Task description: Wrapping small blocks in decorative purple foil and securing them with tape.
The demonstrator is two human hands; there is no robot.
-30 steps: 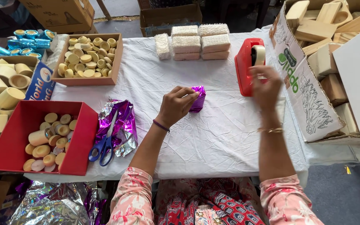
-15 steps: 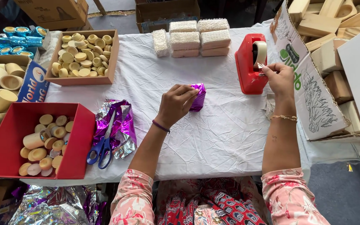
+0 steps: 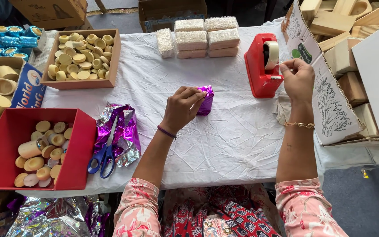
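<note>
Mid-table, the left hand (image 3: 181, 106) pins a purple foil parcel (image 3: 205, 100) to the white cloth, fingers closed over it; the wrap looks complete but unsealed. The right hand (image 3: 298, 79) pinches a strip of tape (image 3: 279, 65) at the red dispenser (image 3: 262, 66) near the right edge. A second ago that hand hovered open; now it has closed on the tape. Scissors (image 3: 106, 149) lie on spare foil (image 3: 121, 131) toward the left.

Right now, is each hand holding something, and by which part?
The left hand grips the purple foil-wrapped piece from its left side. The right hand pinches the tape end at the red tape dispenser.
</note>
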